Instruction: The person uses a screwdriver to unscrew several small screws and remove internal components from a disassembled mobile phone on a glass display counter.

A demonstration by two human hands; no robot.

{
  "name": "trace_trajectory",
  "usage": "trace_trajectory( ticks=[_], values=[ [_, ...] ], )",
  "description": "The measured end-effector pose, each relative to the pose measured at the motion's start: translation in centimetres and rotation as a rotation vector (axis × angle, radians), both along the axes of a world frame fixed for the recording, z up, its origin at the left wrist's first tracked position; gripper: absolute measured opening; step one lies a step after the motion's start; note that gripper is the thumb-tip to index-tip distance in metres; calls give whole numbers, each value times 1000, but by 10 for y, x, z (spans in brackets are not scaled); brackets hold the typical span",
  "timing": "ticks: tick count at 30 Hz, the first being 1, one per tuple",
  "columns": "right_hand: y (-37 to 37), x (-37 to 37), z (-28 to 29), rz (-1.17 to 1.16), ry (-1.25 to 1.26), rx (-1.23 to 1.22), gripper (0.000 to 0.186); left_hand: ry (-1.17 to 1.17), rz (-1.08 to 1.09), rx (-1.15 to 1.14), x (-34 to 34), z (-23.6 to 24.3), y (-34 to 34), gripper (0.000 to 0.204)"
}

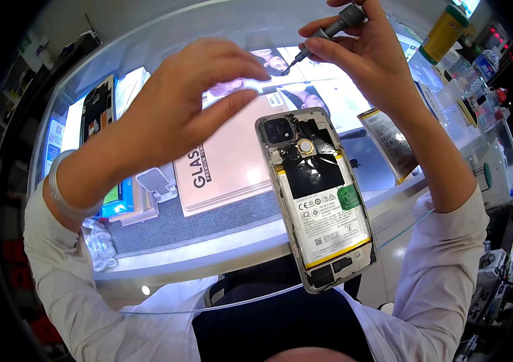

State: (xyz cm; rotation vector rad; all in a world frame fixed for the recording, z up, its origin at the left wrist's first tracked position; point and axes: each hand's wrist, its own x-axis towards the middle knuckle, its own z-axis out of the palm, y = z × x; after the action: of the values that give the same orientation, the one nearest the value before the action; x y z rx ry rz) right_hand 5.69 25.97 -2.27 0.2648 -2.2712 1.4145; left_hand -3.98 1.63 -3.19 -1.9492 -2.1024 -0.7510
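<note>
Silver-framed phone (pixel 323 211): back off, over the counter's (pixel 208 256) near edge — what bears it, hidden.
Left hand (pixel 199 90): open, thumb parted from blurred fingers.
Right hand (pixel 372 60): gripping a grey screwdriver (pixel 333 28) — cut off at top.
Yellow bottle (pixel 442 37): far right, label indistinct.

Head-worn fisheye, looking down, near left hand (pixel 193 90), right hand (pixel 370 63)
</note>
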Motion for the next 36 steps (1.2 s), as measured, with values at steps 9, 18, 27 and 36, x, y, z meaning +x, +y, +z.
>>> trace_trajectory(
  ticks=[9, 18, 27, 36],
  values=[
    [-4, -2, -2, -43, 54, 23, 43, 140, -30, -176, -18, -20, 20, 36],
    [-1, -1, 3, -99, 65, 58, 43, 144, -3, -220, -16, -23, 23, 46],
    [-2, 6, 8, -38, 115, 74, 45, 81, 18, -166, -19, -24, 21, 45],
    [12, 10, 9, 303, 151, -53, 46, 152, -85, 22, 22, 16, 8, 18]
  ],
)
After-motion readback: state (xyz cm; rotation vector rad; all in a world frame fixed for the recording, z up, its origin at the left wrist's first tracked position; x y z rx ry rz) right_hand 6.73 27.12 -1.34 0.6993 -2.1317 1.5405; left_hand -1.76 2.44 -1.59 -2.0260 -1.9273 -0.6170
